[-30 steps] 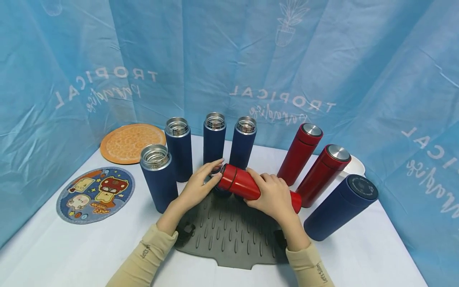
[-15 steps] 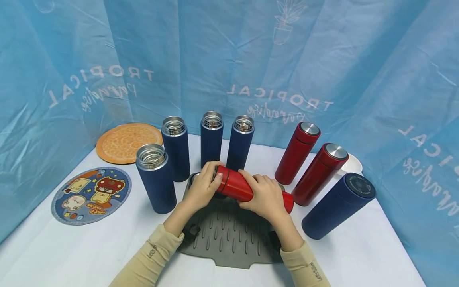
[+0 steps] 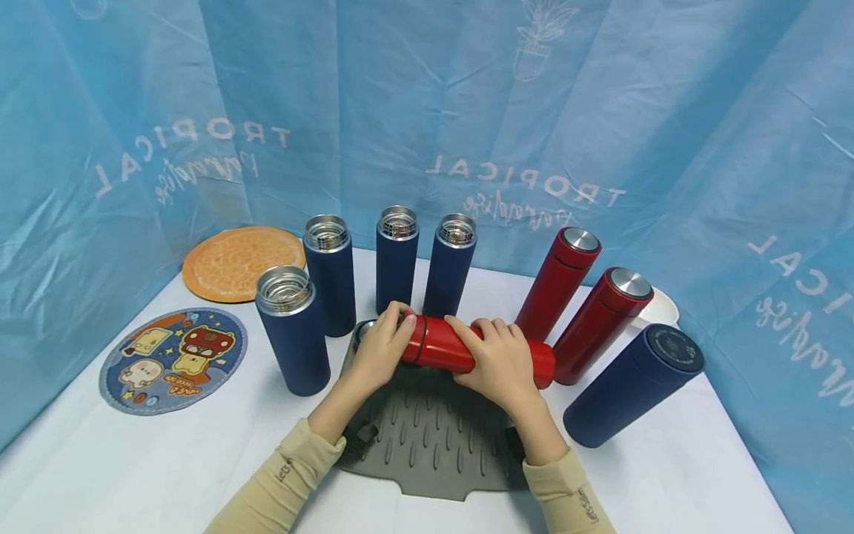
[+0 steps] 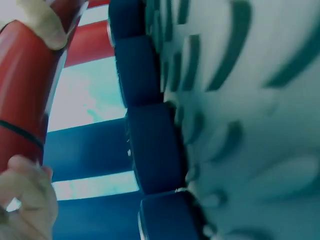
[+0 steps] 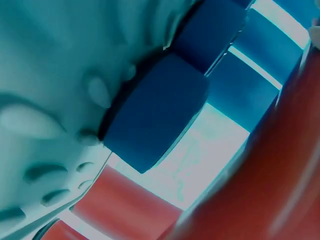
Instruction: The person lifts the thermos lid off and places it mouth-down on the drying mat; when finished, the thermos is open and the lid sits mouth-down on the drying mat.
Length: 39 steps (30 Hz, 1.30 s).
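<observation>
Both hands hold a red thermos flask (image 3: 445, 345) on its side over a grey ridged mat (image 3: 427, 452). My right hand (image 3: 499, 363) grips its body, fingers over the far side and thumb toward the lid. At the lid end, my left hand (image 3: 382, 350) has its fingers and thumb curled round the red cap. A dark seam between cap and body shows on the red flask (image 4: 22, 95) in the left wrist view. Beneath it, several dark blue lids (image 4: 155, 145) sit in a row along the mat; the hands and flask mostly hide them in the head view.
Several lidless navy flasks (image 3: 293, 334) stand upright behind and left. At right stand two capped red flasks (image 3: 594, 334) and a capped navy flask (image 3: 627, 389); a white dish (image 3: 660, 308) is behind. An orange round mat (image 3: 243, 263) and a cartoon mat (image 3: 173, 362) lie left.
The red flask has turned to lie more level, shifting slightly left. My left hand's fingers, more spread before, have closed round its cap, while the right hand keeps its grip.
</observation>
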Motion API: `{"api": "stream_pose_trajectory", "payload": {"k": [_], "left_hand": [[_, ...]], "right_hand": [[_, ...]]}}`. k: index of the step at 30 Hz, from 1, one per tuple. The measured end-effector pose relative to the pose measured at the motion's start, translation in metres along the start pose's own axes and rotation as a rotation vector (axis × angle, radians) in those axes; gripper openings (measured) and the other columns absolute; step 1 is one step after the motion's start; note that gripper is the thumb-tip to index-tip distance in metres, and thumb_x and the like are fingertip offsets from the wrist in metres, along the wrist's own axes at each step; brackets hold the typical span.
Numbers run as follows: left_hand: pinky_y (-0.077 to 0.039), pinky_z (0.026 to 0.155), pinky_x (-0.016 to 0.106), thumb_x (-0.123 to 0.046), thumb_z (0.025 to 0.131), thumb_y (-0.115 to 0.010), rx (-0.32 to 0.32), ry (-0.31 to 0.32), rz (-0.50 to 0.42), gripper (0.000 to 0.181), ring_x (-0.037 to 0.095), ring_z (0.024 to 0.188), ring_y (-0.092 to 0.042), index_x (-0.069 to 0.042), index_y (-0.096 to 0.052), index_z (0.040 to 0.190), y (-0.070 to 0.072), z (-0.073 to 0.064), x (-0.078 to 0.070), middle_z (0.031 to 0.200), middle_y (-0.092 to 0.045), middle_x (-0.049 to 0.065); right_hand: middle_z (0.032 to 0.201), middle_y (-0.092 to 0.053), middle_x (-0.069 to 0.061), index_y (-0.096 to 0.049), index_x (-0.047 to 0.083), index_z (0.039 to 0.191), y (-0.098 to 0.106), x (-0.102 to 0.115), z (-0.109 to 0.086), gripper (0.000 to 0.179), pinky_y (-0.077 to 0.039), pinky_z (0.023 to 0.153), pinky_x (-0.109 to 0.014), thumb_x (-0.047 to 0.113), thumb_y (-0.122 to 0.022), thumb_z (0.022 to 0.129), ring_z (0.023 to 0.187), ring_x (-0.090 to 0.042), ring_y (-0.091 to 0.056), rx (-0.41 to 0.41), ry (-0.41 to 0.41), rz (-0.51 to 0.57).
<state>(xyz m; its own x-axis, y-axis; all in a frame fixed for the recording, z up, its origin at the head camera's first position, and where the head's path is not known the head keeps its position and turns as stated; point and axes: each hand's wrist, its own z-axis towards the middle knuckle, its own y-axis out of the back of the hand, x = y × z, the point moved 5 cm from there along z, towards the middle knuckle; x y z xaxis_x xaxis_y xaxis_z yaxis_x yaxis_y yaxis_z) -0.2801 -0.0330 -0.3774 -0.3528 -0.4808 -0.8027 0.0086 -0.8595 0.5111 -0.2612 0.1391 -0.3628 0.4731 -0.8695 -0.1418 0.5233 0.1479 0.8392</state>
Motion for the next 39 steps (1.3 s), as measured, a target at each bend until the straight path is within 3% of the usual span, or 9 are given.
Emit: {"api": "stream_pose_trajectory", "payload": {"k": [5,10,14,17,23,27,29,35,39], "left_hand": [[-0.05,0.079,0.043,-0.048,0.091,-0.048,0.192,-0.002,-0.1,0.06,0.031,0.104,-0.053,-0.014,-0.032,0.138,0.005,0.002,0.0,0.132,-0.04,0.015],[-0.045,0.092,0.047,-0.016,0.074,-0.077,0.34,-0.114,-0.278,0.083,0.032,0.123,-0.038,-0.018,-0.029,0.141,0.015,0.002,-0.003,0.143,-0.023,0.009],[-0.044,0.095,0.044,0.002,0.069,-0.077,0.361,-0.226,-0.32,0.068,0.031,0.124,-0.04,-0.007,-0.046,0.129,0.022,0.002,-0.003,0.136,-0.034,0.011],[-0.048,0.09,0.042,-0.001,0.072,-0.075,0.342,-0.224,-0.311,0.057,0.031,0.117,-0.048,-0.005,-0.052,0.124,0.023,0.003,0.0,0.129,-0.042,0.012],[-0.054,0.073,0.038,-0.018,0.081,-0.07,0.302,-0.083,-0.21,0.051,0.027,0.095,-0.06,-0.01,-0.05,0.128,0.024,0.005,0.005,0.118,-0.054,0.016],[-0.054,0.066,0.04,-0.024,0.091,-0.059,0.325,0.012,-0.161,0.046,0.025,0.075,-0.064,-0.008,-0.045,0.132,0.024,0.005,0.002,0.108,-0.059,0.02],[-0.054,0.068,0.04,-0.026,0.093,-0.055,0.343,0.038,-0.165,0.048,0.025,0.076,-0.064,-0.01,-0.04,0.136,0.022,0.005,0.003,0.112,-0.057,0.02],[-0.047,0.09,0.046,-0.013,0.075,-0.076,0.38,-0.089,-0.272,0.078,0.032,0.12,-0.046,-0.015,-0.033,0.14,0.02,0.006,0.006,0.138,-0.033,0.011],[-0.045,0.092,0.047,-0.001,0.07,-0.077,0.395,-0.177,-0.293,0.071,0.031,0.12,-0.045,-0.01,-0.045,0.133,0.02,0.005,0.005,0.135,-0.036,0.009]], "right_hand": [[0.099,-0.064,-0.009,-0.047,0.03,0.133,0.003,-0.003,0.0,0.093,-0.047,0.073,-0.04,0.043,-0.085,0.05,0.084,-0.025,-0.058,0.017,-0.002,0.015],[0.1,-0.063,-0.01,-0.046,0.029,0.133,0.008,-0.005,-0.002,0.093,-0.046,0.075,-0.042,0.042,-0.086,0.05,0.085,-0.026,-0.058,0.045,-0.018,-0.003],[0.099,-0.063,-0.009,-0.045,0.03,0.133,0.01,-0.007,-0.003,0.093,-0.046,0.075,-0.042,0.042,-0.085,0.05,0.085,-0.026,-0.057,0.059,-0.025,-0.014],[0.099,-0.063,-0.009,-0.045,0.029,0.132,0.01,-0.007,-0.003,0.091,-0.046,0.075,-0.041,0.041,-0.085,0.051,0.084,-0.026,-0.058,0.045,-0.012,-0.012],[0.099,-0.063,-0.009,-0.045,0.029,0.132,0.011,-0.004,-0.002,0.091,-0.045,0.075,-0.041,0.042,-0.084,0.052,0.085,-0.026,-0.058,0.02,0.022,-0.013],[0.099,-0.063,-0.01,-0.046,0.028,0.132,0.012,-0.003,-0.002,0.09,-0.046,0.075,-0.041,0.042,-0.084,0.052,0.085,-0.026,-0.058,0.011,0.042,-0.022],[0.099,-0.063,-0.01,-0.046,0.028,0.132,0.012,-0.003,-0.002,0.089,-0.046,0.075,-0.041,0.042,-0.084,0.052,0.085,-0.026,-0.058,0.013,0.045,-0.031],[0.099,-0.063,-0.009,-0.045,0.029,0.133,0.011,-0.007,-0.002,0.091,-0.046,0.075,-0.041,0.043,-0.084,0.052,0.085,-0.026,-0.058,0.036,0.028,-0.053],[0.098,-0.063,-0.009,-0.046,0.029,0.132,0.01,-0.008,-0.004,0.087,-0.046,0.074,-0.041,0.047,-0.082,0.055,0.084,-0.026,-0.058,0.032,0.03,-0.036]]}}
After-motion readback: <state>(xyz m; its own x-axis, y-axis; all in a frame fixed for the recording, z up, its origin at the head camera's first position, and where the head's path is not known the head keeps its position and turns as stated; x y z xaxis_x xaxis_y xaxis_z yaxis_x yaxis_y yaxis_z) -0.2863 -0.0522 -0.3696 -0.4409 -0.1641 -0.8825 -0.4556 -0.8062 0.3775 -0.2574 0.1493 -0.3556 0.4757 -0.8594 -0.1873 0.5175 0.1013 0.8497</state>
